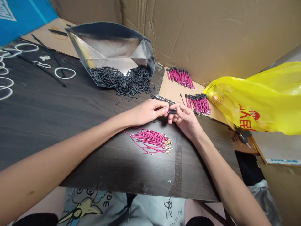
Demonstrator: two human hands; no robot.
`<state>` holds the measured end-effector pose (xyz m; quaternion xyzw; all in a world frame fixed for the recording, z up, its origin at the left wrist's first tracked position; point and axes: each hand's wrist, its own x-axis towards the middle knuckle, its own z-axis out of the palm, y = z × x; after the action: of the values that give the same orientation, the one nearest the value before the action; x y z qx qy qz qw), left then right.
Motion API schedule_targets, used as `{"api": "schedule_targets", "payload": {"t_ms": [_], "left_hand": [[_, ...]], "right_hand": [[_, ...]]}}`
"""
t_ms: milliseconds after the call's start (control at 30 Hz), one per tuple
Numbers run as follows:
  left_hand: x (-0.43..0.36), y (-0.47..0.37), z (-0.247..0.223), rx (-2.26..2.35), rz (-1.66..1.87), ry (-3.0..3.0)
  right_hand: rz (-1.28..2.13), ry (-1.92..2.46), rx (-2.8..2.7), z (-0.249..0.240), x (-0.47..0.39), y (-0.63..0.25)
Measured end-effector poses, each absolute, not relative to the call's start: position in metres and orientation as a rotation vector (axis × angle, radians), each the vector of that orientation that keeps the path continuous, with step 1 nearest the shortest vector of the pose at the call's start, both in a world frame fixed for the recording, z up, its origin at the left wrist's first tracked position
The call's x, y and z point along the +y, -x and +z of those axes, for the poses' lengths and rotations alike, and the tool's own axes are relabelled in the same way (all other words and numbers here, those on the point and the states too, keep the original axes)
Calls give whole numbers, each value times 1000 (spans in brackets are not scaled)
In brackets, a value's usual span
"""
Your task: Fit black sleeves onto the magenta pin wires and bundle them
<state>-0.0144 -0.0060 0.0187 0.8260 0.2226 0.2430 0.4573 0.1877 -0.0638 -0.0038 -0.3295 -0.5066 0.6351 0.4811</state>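
Note:
My left hand (151, 111) and my right hand (187, 119) meet above the dark table, fingertips almost touching. Between them are a few short black sleeves (172, 111), with a bit of magenta wire showing at the left fingertips. The left thumb and forefinger pinch the wire end. My right fingers are closed around the black sleeves; how many is hidden. Just below the hands lies a loose bundle of magenta wires (150, 139) with bare metal tips, mostly pointing right. Behind the hands, an open foil-lined bag (113, 47) spills many short black sleeves (122, 80).
On a cardboard strip (168, 86) rest two rows of black-ended magenta wires (181, 78). A yellow plastic bag (263, 97) bulges in from the right, near some keys (244, 139). White rubber bands (65, 73) and long black tubes (48, 59) lie at the left.

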Motion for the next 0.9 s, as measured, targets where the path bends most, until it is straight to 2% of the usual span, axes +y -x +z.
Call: {"api": "schedule_targets", "payload": {"t_ms": [400,700,900], "left_hand": [[-6,11,14,600,614,-1978],[-8,10,12,646,660,-1953],[-5,11,14,689,637,-1976]], "right_hand": [[1471,851,-1245,-3,-67,-180],[1179,980,-1387,-2,-68,-174],[1304,891,-1324,-3,-67,-179]]}}
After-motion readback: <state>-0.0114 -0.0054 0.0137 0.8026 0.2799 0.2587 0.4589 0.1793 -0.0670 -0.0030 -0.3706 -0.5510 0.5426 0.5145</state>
